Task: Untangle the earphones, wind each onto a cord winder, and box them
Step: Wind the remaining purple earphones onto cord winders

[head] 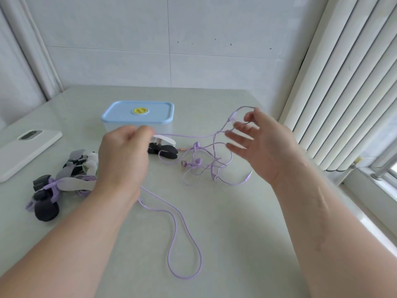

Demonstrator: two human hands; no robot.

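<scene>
Item: purple earphones (pixel 206 163), tangled, lying toward the right edge of the desk (pixel 225 233), between our two hands. One strand ran taut from our left hand (pixel 126 155), whose curled fingers pinched it, across to our right hand (pixel 264 147), which had its fingers spread wide with strands draped over them. A slack loop trailed toward the near edge. Blue-lidded box (pixel 137 114), lid on, beyond the left hand. Loose cord winders (pixel 169 151) lay just before it. Wound sets (pixel 71 183) and a phone (pixel 28 149) lay near the left edge.
</scene>
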